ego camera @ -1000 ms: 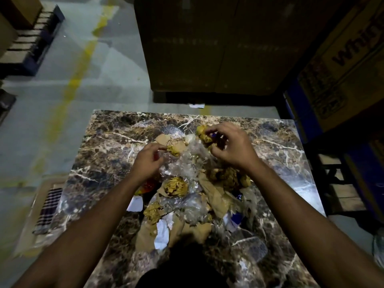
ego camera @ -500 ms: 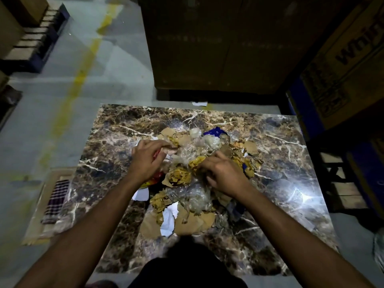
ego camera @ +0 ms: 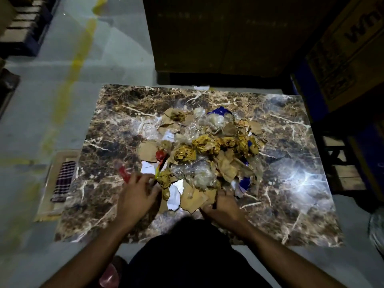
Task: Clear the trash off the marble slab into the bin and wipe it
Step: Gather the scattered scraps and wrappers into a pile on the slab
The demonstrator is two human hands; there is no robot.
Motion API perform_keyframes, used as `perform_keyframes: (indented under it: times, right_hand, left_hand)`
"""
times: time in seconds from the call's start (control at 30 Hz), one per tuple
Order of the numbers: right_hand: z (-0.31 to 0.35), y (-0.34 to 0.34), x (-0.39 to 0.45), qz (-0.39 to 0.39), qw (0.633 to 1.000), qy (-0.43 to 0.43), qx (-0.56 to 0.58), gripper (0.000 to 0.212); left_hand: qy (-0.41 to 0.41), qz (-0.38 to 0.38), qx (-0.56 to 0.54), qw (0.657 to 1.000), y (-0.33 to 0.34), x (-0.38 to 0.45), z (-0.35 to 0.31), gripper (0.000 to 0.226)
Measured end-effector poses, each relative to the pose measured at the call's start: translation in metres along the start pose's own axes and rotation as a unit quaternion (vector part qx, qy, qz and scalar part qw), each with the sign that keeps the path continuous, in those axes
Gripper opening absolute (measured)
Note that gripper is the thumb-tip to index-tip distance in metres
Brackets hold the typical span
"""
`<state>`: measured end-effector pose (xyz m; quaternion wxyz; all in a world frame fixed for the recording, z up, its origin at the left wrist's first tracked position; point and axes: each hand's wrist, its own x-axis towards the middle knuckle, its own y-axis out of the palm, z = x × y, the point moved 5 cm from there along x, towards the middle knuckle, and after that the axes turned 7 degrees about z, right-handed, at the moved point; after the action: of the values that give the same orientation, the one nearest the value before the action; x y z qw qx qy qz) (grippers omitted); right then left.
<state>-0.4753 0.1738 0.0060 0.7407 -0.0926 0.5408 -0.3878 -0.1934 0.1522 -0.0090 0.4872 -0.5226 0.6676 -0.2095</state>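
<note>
- Whereas half a second before both hands had worked in the middle of the heap, they had since drawn back to its near edge, at about 6 o'clock on the marble slab (ego camera: pixel 116 125).
- The left hand (ego camera: pixel 136 197) sat at the heap's 7 o'clock side, fingers (ego camera: pixel 143 179) curled over a glossy red wrapper (ego camera: pixel 124 173) that poked out past the knuckles.
- The right hand (ego camera: pixel 223 204) lay at the 5 o'clock edge with fingers bent down onto a flat brown paper scrap (ego camera: pixel 194 199); whether they pinched it or only pressed on it could not be told.
- The trash heap (ego camera: pixel 207 150) stayed in the centre of the slab: crumpled yellow-gold foil balls, torn matt brown paper, cloudy clear plastic film, white paper scraps and shiny blue pieces at 12 and 5 o'clock.
- A second red scrap (ego camera: pixel 160 155) lay at the heap's 9 o'clock edge.
- The slab was polished dark brown stone with white veins, and a bright glare sat at its 3 o'clock side.
- A striped cloth (ego camera: pixel 63 180) lay on the floor at 9 o'clock, just off the slab.
- A printed cardboard box (ego camera: pixel 349 48) stood at 2 o'clock.
</note>
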Motion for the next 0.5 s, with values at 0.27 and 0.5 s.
perform_keyframes:
  times: [0.27, 0.5]
  right_hand:
    - [0.018, 0.045, 0.023, -0.079, 0.99, 0.103, 0.049, 0.107]
    - [0.03, 0.05, 0.022, -0.105, 0.975, 0.072, 0.184, 0.083]
  left_hand:
    - [-0.122, 0.119, -0.194, 0.966, 0.049, -0.009, -0.026, 0.096]
    - [-0.128, 0.108, -0.27, 0.948, 0.048, -0.01, -0.044, 0.052]
